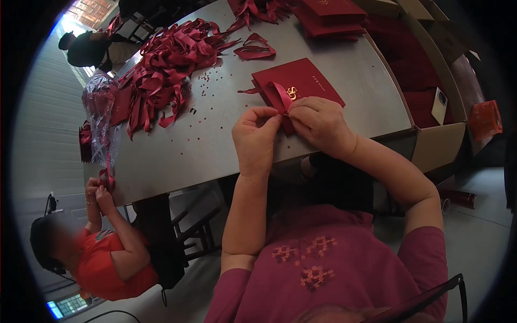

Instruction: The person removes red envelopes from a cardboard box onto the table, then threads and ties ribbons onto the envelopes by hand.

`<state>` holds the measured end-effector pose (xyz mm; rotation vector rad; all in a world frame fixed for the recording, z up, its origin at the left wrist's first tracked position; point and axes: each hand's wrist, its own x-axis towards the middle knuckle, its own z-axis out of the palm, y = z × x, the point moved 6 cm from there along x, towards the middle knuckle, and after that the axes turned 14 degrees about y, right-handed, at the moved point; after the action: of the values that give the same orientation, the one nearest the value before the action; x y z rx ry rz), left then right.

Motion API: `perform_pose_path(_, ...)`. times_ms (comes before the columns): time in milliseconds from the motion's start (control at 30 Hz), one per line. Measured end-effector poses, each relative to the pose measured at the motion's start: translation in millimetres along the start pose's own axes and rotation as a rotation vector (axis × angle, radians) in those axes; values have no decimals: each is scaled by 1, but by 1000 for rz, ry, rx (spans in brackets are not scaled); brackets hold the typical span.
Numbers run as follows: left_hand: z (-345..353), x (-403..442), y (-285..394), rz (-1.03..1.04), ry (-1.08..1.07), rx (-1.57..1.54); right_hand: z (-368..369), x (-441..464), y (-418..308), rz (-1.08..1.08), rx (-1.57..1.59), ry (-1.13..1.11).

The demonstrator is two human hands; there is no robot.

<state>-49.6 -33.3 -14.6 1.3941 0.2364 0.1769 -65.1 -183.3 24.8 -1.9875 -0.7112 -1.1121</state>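
A red paper bag [323,81] with gold lettering lies on the metal table under my hands. A red ribbon [279,96] rises from its near side. My left hand [257,132] pinches the ribbon between thumb and forefinger. Close beside it on the right, my right hand [322,123] is closed on the same ribbon, fingertips almost touching those of the left. The ribbon's end between the fingertips is too small to make out.
A heap of red ribbons [175,54] covers the table's left part. Stacked red bags [331,16] lie at the back. An open cardboard box [439,145] holding a phone [439,106] stands right. A co-worker in red [116,264] sits at left; another person [89,49] is farther back.
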Motion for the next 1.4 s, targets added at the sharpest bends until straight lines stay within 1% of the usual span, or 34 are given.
perform_pose_path(67,0,0,0,2,1,10,-1,1,1,7,8,1)
perform_pose_path(133,0,0,1,0,1,-1,3,-1,8,132,46,-123)
perform_pose_path(167,0,0,0,0,1,-1,3,-1,8,132,46,-123)
perform_pose_path(233,-1,1,-3,-22,4,-17,4,-1,14,271,181,-100)
perform_pose_path(267,-1,1,-3,-22,4,-17,3,-1,15,272,182,-100)
perform_pose_path(333,0,1,-3,-33,10,-64,5,-2,20,357,208,-152)
perform_pose_path(433,-2,1,-2,-9,13,-11,5,0,21,338,167,-171)
perform_pose_path(567,-1,1,-2,-7,14,-35,8,6,22,347,187,-195)
perform_pose_path(667,-1,1,-3,-14,13,-53,10,8,24,392,182,-232)
perform_pose_path(733,-1,1,-3,-13,17,-49,11,8,29,519,192,-265)
perform_pose_path(767,-1,1,-4,-14,16,-48,10,11,28,520,192,-265)
perform_pose_path(833,-1,1,-3,11,15,-32,13,11,33,653,191,-350)
perform_pose_path(867,-2,1,-3,11,15,-33,13,13,35,653,190,-350)
perform_pose_path(933,-2,2,-3,27,18,-7,17,10,41,755,239,-412)
perform_pose_path(1067,-2,2,-4,20,17,-36,16,12,41,783,253,-433)
perform_pose_path(1167,-3,3,-5,28,25,-17,15,12,41,836,253,-400)
perform_pose_path(1233,-3,3,-5,22,31,-15,18,11,41,760,244,-431)
perform_pose_path(1400,-3,2,-4,39,38,-4,19,12,36,724,196,-470)
